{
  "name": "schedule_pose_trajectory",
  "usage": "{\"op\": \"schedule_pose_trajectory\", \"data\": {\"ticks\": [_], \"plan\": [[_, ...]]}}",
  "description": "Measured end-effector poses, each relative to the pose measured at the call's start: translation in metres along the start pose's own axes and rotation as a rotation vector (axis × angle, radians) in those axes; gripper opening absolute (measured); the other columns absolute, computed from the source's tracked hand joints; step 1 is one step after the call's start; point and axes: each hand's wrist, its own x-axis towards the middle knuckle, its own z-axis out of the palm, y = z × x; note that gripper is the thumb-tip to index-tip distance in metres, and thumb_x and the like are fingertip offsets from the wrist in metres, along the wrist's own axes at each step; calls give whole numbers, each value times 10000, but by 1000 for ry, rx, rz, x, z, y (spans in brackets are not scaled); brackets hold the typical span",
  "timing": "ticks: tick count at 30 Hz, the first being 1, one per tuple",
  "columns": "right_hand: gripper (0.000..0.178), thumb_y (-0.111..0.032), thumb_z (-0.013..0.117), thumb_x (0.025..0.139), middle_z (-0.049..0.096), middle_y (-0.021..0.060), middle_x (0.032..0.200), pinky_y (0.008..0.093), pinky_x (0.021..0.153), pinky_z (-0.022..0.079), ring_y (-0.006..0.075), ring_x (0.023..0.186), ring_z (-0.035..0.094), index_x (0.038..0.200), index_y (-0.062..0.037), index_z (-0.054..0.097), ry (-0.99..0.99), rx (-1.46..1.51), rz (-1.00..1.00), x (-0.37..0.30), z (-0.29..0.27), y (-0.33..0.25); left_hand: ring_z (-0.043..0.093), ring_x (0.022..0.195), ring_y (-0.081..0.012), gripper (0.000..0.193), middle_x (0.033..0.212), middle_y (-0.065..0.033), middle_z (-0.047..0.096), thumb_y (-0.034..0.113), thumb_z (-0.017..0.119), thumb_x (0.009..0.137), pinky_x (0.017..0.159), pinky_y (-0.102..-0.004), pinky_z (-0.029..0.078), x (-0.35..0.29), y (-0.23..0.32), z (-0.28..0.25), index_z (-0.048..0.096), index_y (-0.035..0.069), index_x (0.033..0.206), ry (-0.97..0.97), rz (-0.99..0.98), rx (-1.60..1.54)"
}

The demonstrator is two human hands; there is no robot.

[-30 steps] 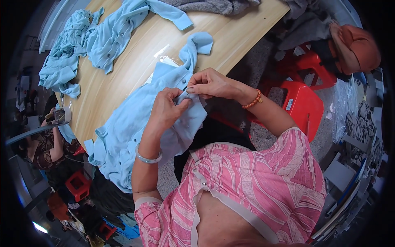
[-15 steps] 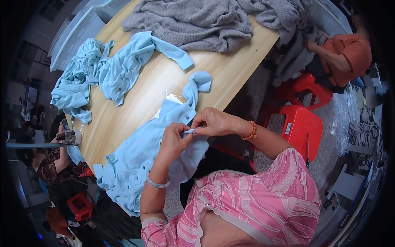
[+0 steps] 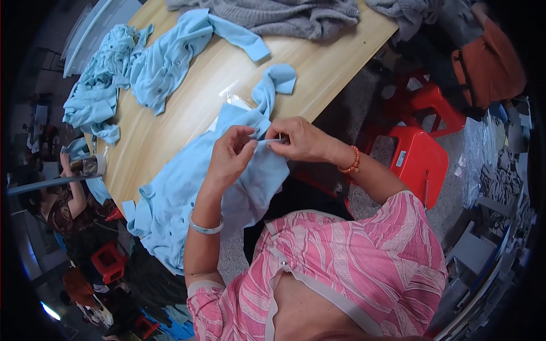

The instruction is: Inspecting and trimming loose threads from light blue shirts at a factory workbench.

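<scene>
A light blue buttoned cardigan lies across the table's near edge, part of it hanging toward my lap. My right hand pinches the cardigan's front edge between thumb and fingers. A tiny light glint shows at those fingertips, too small to name. Just left of it, my left hand is held over the cloth with thumb and forefinger apart, nothing visible between them. One sleeve of the cardigan stretches away up the table, beside a clear plastic piece.
More light blue cardigans lie crumpled at the table's far left. Grey knitwear is heaped at the far edge. Red stools stand to the right, near a person in orange. Another person sits at left.
My left thumb and forefinger have parted from the cardigan edge, while my right hand keeps its pinch. The whole view has shifted, so the table sits higher. The person in orange has leaned away.
</scene>
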Motion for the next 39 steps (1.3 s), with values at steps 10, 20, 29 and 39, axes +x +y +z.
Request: {"op": "schedule_pose_trajectory", "data": {"ticks": [10,20,29,39], "plan": [[183,-171,605,749,622,169,847,396,749,491,344,835,619,861,-26,614,-48,-132,30,3,1,-4,634,696,-299,99,772,-150,635,78,640,801,641,-360,493,23,5,19,669,12,869,168,303,755],[191,-184,597,767,623,167,887,413,766,487,348,866,615,889,-40,627,20,-216,-46,2,3,-2,618,735,-363,111,798,-163,633,117,612,821,655,-419,487,27,12,18,676,36,862,53,317,802],[191,-148,599,723,632,184,827,416,745,487,356,836,620,849,-12,644,42,-194,-64,0,3,2,653,717,-329,107,765,-177,668,81,662,796,664,-391,494,32,18,24,661,-8,854,32,222,822],[214,-135,583,732,626,207,888,420,786,494,361,892,614,884,13,614,128,-229,-116,2,14,-1,548,588,-188,210,686,-102,614,148,690,842,565,-309,437,32,17,4,598,-40,818,-103,71,490]]}}
